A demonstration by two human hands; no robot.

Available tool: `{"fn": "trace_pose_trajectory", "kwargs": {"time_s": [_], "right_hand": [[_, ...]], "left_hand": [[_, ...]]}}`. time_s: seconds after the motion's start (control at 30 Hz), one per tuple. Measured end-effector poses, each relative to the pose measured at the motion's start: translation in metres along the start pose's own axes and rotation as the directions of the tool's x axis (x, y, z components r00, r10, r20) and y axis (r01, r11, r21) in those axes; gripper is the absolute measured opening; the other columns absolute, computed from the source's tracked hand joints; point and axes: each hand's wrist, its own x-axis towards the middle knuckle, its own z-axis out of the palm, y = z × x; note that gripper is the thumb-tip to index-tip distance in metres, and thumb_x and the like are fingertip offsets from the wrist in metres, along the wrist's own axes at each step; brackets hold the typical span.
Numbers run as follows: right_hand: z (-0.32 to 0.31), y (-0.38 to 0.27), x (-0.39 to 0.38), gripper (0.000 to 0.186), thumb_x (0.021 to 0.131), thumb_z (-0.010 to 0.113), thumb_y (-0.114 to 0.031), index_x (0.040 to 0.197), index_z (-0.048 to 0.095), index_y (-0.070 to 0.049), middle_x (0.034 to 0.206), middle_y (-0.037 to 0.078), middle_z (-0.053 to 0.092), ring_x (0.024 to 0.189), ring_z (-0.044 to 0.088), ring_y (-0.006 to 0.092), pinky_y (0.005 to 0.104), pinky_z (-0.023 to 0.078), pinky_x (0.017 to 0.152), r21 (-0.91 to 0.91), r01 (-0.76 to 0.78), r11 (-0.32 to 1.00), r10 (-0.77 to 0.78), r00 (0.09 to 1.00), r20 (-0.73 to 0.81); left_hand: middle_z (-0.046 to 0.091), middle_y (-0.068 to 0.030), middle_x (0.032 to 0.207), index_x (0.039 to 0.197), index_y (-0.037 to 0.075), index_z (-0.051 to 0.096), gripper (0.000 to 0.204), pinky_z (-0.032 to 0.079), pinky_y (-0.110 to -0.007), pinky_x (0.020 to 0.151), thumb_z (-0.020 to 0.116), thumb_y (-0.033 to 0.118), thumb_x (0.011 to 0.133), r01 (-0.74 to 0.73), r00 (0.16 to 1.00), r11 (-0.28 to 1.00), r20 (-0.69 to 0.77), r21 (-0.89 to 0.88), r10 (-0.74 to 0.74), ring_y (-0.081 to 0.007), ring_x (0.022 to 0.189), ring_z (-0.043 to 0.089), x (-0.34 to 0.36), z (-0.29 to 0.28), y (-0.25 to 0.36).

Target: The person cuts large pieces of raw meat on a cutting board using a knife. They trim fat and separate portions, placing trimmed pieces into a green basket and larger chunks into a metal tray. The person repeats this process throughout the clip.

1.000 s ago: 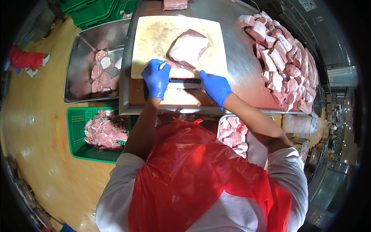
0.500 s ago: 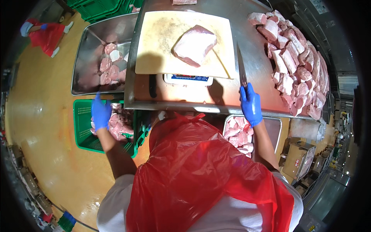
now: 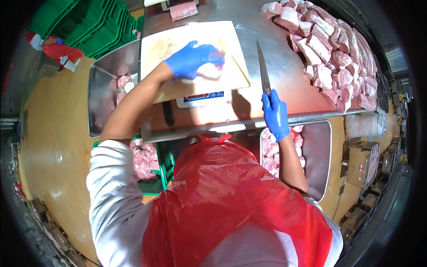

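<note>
A: Where does the work stand?

B: The left hand, in a blue glove, lies spread over a pale slab of raw meat on the cutting board, which sits on a scale; the slab looks whole, so cutting seems not yet begun; the fingers press flat on it rather than close round it.

A: And the other hand?

B: The right hand is wrapped tight round the handle of a long knife; the blade lies along the steel table at three o'clock of the board, pointing to twelve.

A: How much is done?

B: Judging by the heap of cut pork pieces at two o'clock, a good deal; more pieces fill the tray at five o'clock; the steel bin at nine o'clock holds a few scraps.

A: Anything in the way?

B: Little; a dark-handled tool lies near the table's front edge; green crates stand at eleven o'clock; the red apron hides the near edge.
</note>
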Motion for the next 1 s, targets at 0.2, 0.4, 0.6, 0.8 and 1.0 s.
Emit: {"fn": "trace_pose_trajectory", "kwargs": {"time_s": [0.2, 0.4, 0.6, 0.8, 1.0], "right_hand": [[-0.009, 0.053, -0.038, 0.019, 0.101, 0.058, -0.019, 0.103, 0.055, -0.001, 0.078, 0.028, 0.064, 0.074, 0.063, 0.0494, 0.053, 0.045, 0.058, -0.031, -0.046, 0.998, 0.045, 0.999, -0.005], [0.005, 0.038, -0.026, 0.017, 0.101, 0.058, -0.019, 0.101, 0.053, -0.003, 0.077, 0.027, 0.063, 0.073, 0.063, 0.0489, 0.0542, 0.045, 0.059, -0.106, -0.005, 0.994, 0.012, 0.998, 0.059], [0.057, -0.068, 0.022, 0.015, 0.1, 0.059, -0.018, 0.104, 0.053, -0.004, 0.077, 0.027, 0.063, 0.073, 0.062, 0.0483, 0.0546, 0.047, 0.06, -0.116, 0.356, 0.927, -0.327, 0.921, 0.209], [0.115, -0.141, 0.064, 0.017, 0.101, 0.054, -0.023, 0.104, 0.053, -0.006, 0.079, 0.023, 0.067, 0.072, 0.065, 0.0457, 0.0542, 0.051, 0.061, -0.165, 0.539, 0.826, -0.497, 0.835, 0.236], [0.097, -0.114, 0.053, 0.022, 0.094, 0.053, -0.011, 0.115, 0.051, -0.005, 0.089, 0.023, 0.07, 0.081, 0.069, 0.0418, 0.0526, 0.053, 0.069, -0.372, 0.533, 0.76, -0.302, 0.797, 0.524]], "left_hand": [[0.049, -0.019, 0.15, 0.109, 0.014, 0.072, 0.04, 0.04, -0.043, 0.113, 0.072, -0.001, 0.072, 0.031, 0.967, 0.909, -0.217, -0.415, -0.132, -0.0354, 0.143, 0.043, -0.081, 0.011, -0.016], [0.062, -0.0136, 0.125, 0.106, 0.007, 0.071, 0.026, 0.054, -0.037, 0.083, 0.071, 0.0, 0.081, 0.247, 0.537, 0.641, -0.449, -0.726, -0.715, -0.0286, 0.1, 0.065, -0.112, 0.057, 0.043], [0.069, -0.0147, 0.099, 0.095, 0.004, 0.071, 0.014, 0.055, -0.038, 0.079, 0.071, 0.005, 0.081, 0.325, 0.273, 0.653, -0.593, -0.685, -0.758, -0.0302, 0.09, 0.068, -0.068, 0.081, 0.071], [0.067, -0.0146, 0.079, 0.076, 0.005, 0.067, 0.008, 0.053, -0.043, 0.07, 0.068, 0.012, 0.08, 0.45, 0.26, 0.494, -0.42, -0.744, -0.869, -0.0337, 0.076, 0.066, -0.068, 0.084, 0.069], [0.065, -0.0135, 0.075, 0.077, 0.006, 0.066, 0.006, 0.053, -0.041, 0.065, 0.07, 0.009, 0.08, 0.342, 0.179, 0.438, -0.4, -0.831, -0.899, -0.0327, 0.07, 0.065, -0.081, 0.099, 0.072]]}}
